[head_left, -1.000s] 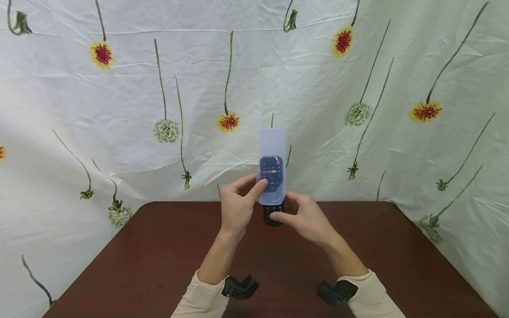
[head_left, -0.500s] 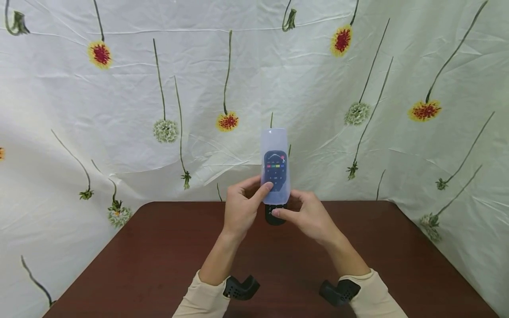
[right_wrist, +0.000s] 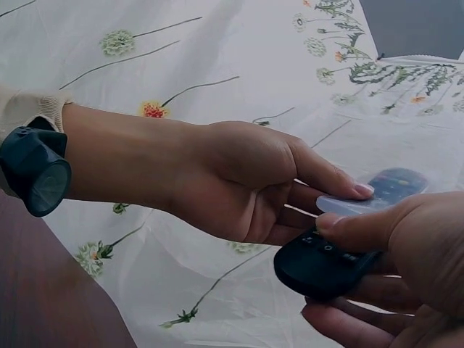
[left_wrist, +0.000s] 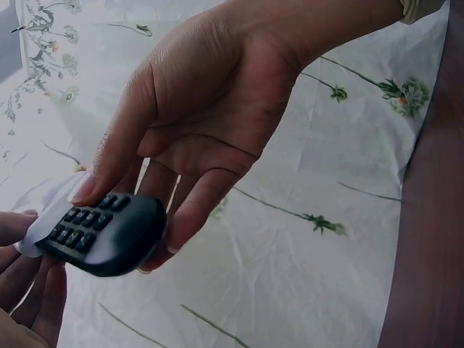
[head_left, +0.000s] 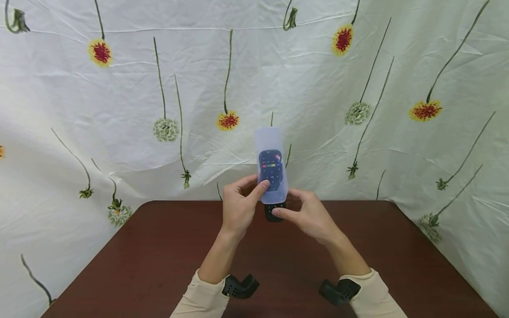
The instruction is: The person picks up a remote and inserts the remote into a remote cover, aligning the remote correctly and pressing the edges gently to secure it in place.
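A black remote control [head_left: 270,218] is held upright above the table, most of its length inside a translucent plastic sleeve [head_left: 268,138]. Its red, green and yellow keys show through the film; the sleeve's upper part extends past the remote. My left hand [head_left: 238,207] grips the sleeve's left side, thumb across its front. From the right, my right hand [head_left: 312,216] pinches the remote's bare lower end, thumb on the number keys. The left wrist view shows that keypad end of the remote [left_wrist: 130,243] sticking out. In the right wrist view the sleeve's edge [right_wrist: 341,205] lies between both thumbs.
A dark reddish-brown table [head_left: 286,260] spreads below the hands. Behind it hangs a white cloth [head_left: 310,88] printed with flowers. Black wrist cameras [head_left: 241,287] sit on both cream sleeves.
The remote has slid a little farther up into the sleeve, so less of its lower end shows. The sleeve shifted right, then back left. Both hands keep their holds.
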Available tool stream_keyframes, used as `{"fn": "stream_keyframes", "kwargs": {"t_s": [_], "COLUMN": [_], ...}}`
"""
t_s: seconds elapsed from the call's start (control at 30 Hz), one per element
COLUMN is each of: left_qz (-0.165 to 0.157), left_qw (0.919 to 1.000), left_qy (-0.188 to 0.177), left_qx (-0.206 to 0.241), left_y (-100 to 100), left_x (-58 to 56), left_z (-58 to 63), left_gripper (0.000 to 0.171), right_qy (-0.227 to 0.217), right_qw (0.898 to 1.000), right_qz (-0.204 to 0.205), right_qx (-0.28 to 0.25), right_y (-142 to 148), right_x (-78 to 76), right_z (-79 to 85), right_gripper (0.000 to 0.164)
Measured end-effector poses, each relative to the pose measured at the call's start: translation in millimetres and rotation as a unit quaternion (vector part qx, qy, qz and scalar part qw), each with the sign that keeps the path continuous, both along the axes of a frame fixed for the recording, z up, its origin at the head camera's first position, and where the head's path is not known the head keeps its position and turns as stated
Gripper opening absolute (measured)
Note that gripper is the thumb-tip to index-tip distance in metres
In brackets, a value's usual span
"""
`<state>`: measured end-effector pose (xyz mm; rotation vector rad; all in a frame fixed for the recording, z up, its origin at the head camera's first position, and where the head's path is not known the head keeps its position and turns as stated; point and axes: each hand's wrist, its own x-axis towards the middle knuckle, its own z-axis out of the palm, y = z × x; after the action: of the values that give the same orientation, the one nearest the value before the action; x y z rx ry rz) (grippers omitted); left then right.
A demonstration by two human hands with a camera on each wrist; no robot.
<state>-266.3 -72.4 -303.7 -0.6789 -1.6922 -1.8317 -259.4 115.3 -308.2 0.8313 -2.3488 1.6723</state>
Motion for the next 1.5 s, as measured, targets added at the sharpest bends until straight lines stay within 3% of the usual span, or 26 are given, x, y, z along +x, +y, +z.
{"fn": "stream_keyframes", "kwargs": {"t_s": [0.1, 0.27, 0.4, 0.6, 0.73, 0.8, 0.9, 1.0, 1.07, 1.5], "left_qz": [0.009, 0.007, -0.008, -0.038, -0.079, -0.117, -0.165, -0.179, -0.183, -0.19], "left_qw": [1.0, 0.9999, 0.9994, 0.9961, 0.9916, 0.9858, 0.9699, 0.9548, 0.9504, 0.956], "left_qy": [0.002, 0.005, 0.017, 0.037, 0.02, -0.008, -0.057, -0.083, -0.087, -0.106], "left_qx": [-0.001, -0.009, -0.03, -0.071, -0.1, -0.12, -0.17, -0.222, -0.236, -0.196], "left_y": [0, -1, 0, 1, 0, -1, 0, 3, 6, 2], "left_x": [0.0, 1.0, 1.7, 1.9, 0.6, -0.2, -1.6, -3.7, -5.0, -3.1], "left_z": [0.6, 1.3, 0.5, -1.1, -1.5, -1.8, -3.0, -5.2, -7.0, -7.2], "left_gripper": [0.022, 0.021, 0.022, 0.025, 0.032, 0.041, 0.053, 0.052, 0.047, 0.035], "right_qy": [-0.012, -0.01, 0.019, 0.083, 0.116, 0.127, 0.135, 0.134, 0.133, 0.145], "right_qw": [1.0, 0.994, 0.991, 0.981, 0.973, 0.968, 0.96, 0.953, 0.95, 0.954], "right_qz": [0.002, 0.009, -0.01, -0.065, -0.097, -0.117, -0.142, -0.153, -0.16, -0.133], "right_qx": [-0.023, -0.108, -0.133, -0.165, -0.172, -0.181, -0.202, -0.225, -0.233, -0.226], "right_y": [2, 4, 2, 0, 1, 3, 6, 9, 10, 6], "right_x": [-0.3, -0.2, 0.7, 1.8, 4.3, 4.7, 4.4, 4.1, 4.5, 1.7], "right_z": [1.2, 3.2, 2.7, 2.5, 4.3, 5.1, 6.4, 8.1, 8.5, 5.5], "right_gripper": [0.046, 0.042, 0.041, 0.026, 0.022, 0.021, 0.02, 0.02, 0.02, 0.023]}}
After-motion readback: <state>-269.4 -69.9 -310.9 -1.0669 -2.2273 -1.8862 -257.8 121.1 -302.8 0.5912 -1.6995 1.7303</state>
